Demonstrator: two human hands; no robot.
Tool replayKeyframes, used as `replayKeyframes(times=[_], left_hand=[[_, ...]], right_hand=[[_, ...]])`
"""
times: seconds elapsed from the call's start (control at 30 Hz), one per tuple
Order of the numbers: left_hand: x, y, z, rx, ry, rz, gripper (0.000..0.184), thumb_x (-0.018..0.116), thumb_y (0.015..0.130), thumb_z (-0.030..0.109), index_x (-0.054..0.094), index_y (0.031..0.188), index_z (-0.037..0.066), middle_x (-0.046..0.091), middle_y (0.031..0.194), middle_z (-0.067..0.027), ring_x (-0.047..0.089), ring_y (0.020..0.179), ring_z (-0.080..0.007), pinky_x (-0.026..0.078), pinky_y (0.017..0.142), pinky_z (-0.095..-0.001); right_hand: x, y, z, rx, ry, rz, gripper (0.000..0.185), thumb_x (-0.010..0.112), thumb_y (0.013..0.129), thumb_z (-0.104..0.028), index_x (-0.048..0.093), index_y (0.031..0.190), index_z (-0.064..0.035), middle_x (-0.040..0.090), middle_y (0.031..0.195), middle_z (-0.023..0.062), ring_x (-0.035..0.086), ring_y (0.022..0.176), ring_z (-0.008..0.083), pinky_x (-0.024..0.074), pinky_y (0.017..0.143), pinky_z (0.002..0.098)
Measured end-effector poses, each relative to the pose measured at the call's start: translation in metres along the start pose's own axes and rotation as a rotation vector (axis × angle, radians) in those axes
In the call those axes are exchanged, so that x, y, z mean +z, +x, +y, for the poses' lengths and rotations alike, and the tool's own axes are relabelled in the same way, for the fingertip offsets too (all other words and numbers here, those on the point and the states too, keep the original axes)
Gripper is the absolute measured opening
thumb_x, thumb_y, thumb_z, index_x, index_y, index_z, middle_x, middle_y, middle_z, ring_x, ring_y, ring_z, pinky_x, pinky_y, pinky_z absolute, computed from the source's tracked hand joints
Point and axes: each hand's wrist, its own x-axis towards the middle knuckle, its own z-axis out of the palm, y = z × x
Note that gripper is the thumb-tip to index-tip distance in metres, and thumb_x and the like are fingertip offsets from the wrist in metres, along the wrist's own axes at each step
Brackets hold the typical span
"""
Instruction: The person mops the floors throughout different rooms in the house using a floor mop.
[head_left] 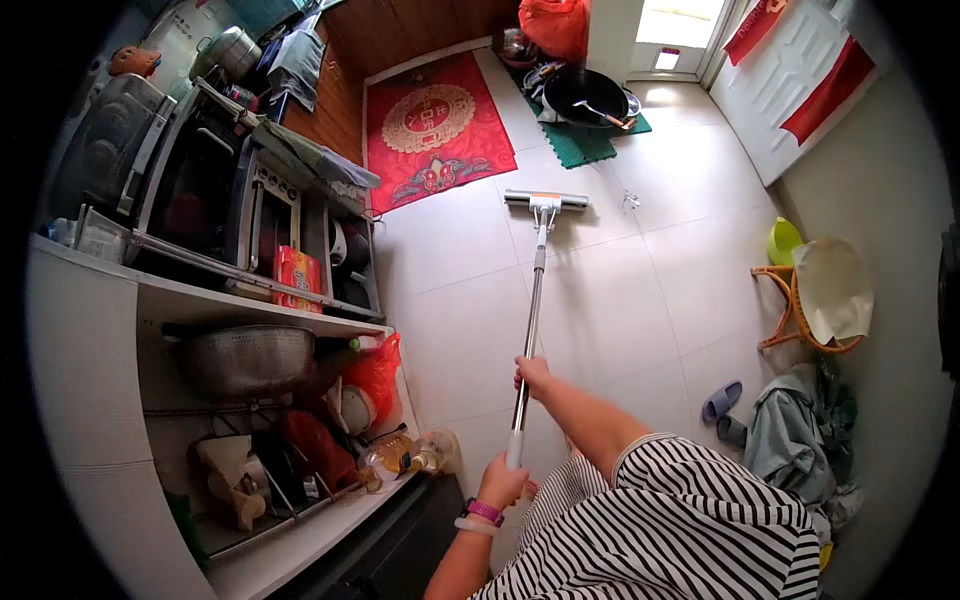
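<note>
A sponge mop [530, 330] with a long metal pole stretches away from me, its wide flat head [546, 201] resting on the pale tiled floor [450, 300]. My left hand [502, 482], with a pink watch and a pale band at the wrist, is wrapped round the white grip at the near end of the pole. Further up, my right hand [533, 375] has its fingers closed round the metal shaft. Just left of the mop head lies a red patterned mat [440, 130].
Shelves with a metal colander [245, 362] and plastic bottles [385, 460] line the left. A black wok [585, 97] sits on a green mat [580, 148] at the back. To the right are a small stool [785, 305], purple slipper [721, 401] and heaped cloth [795, 435].
</note>
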Motion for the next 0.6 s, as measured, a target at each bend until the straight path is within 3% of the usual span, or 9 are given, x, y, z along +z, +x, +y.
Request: replayKeyframes(times=[0.1, 0.2, 0.23, 0.33, 0.37, 0.4, 0.53, 0.6], left_hand=[[-0.005, -0.045, -0.034, -0.01, -0.023, 0.011, 0.023, 0.055, 0.069, 0.013, 0.05, 0.088, 0.001, 0.052, 0.057, -0.0089, 0.051, 0.039, -0.0182, 0.04, 0.037, -0.032], [-0.016, -0.105, -0.114, 0.088, 0.145, 0.031, 0.032, 0.057, 0.069, 0.017, 0.052, 0.095, 0.0, 0.058, 0.072, -0.0153, 0.059, 0.061, -0.0246, 0.046, 0.055, -0.0343], [-0.025, -0.13, -0.141, 0.077, 0.205, 0.0, 0.036, 0.058, 0.069, 0.019, 0.053, 0.098, -0.001, 0.06, 0.078, -0.0175, 0.061, 0.071, -0.0271, 0.047, 0.062, -0.0352], [-0.032, -0.167, -0.231, -0.066, 0.211, -0.154, 0.04, 0.063, 0.068, 0.025, 0.055, 0.098, 0.0, 0.061, 0.084, -0.0192, 0.06, 0.079, -0.03, 0.046, 0.07, -0.0365], [-0.033, -0.175, -0.24, -0.112, 0.216, -0.186, 0.04, 0.063, 0.068, 0.025, 0.055, 0.098, 0.0, 0.061, 0.084, -0.0191, 0.06, 0.079, -0.0301, 0.046, 0.07, -0.0366], [-0.034, -0.182, -0.247, -0.152, 0.218, -0.207, 0.04, 0.063, 0.068, 0.025, 0.055, 0.098, 0.0, 0.061, 0.084, -0.0191, 0.06, 0.079, -0.0302, 0.046, 0.07, -0.0366], [-0.024, -0.183, -0.239, -0.181, 0.24, -0.242, 0.039, 0.063, 0.068, 0.025, 0.055, 0.097, 0.0, 0.061, 0.083, -0.0189, 0.06, 0.078, -0.0305, 0.046, 0.07, -0.0369], [-0.021, -0.164, -0.217, -0.152, 0.263, -0.255, 0.039, 0.063, 0.068, 0.026, 0.056, 0.096, 0.0, 0.061, 0.083, -0.0188, 0.06, 0.078, -0.0307, 0.046, 0.07, -0.037]], right_hand=[[0.0, -0.043, 0.05, -0.113, -0.048, 0.017, 0.016, 0.05, 0.079, -0.012, 0.041, 0.07, -0.0035, 0.041, 0.05, 0.0052, 0.044, 0.039, 0.0177, 0.0394, 0.035, 0.0329], [-0.007, -0.096, 0.137, -0.103, -0.14, 0.033, 0.016, 0.05, 0.079, -0.012, 0.045, 0.067, -0.0036, 0.044, 0.049, 0.006, 0.048, 0.038, 0.0196, 0.0405, 0.035, 0.0345], [-0.005, -0.144, 0.147, -0.01, -0.109, -0.001, 0.017, 0.05, 0.08, -0.013, 0.045, 0.067, -0.0032, 0.046, 0.049, 0.0069, 0.05, 0.039, 0.0211, 0.042, 0.037, 0.0344], [-0.031, -0.199, 0.203, 0.334, 0.005, -0.141, 0.019, 0.046, 0.083, -0.013, 0.047, 0.07, 0.0007, 0.051, 0.055, 0.0116, 0.057, 0.051, 0.0266, 0.0509, 0.051, 0.037], [-0.036, -0.223, 0.206, 0.42, 0.014, -0.204, 0.017, 0.045, 0.084, -0.012, 0.047, 0.074, 0.0019, 0.05, 0.06, 0.0119, 0.058, 0.054, 0.029, 0.053, 0.057, 0.0405], [-0.037, -0.231, 0.226, 0.516, 0.075, -0.105, 0.015, 0.044, 0.084, -0.011, 0.045, 0.077, 0.0023, 0.049, 0.065, 0.0119, 0.058, 0.055, 0.0289, 0.0536, 0.06, 0.0439], [-0.049, -0.238, 0.219, 0.411, -0.004, 0.013, 0.014, 0.044, 0.083, -0.01, 0.042, 0.076, 0.0023, 0.049, 0.066, 0.013, 0.057, 0.053, 0.028, 0.0537, 0.054, 0.0442], [-0.062, -0.214, 0.195, 0.343, 0.002, -0.099, 0.016, 0.044, 0.082, -0.01, 0.043, 0.074, 0.0034, 0.049, 0.062, 0.013, 0.056, 0.052, 0.0278, 0.053, 0.05, 0.0429]])
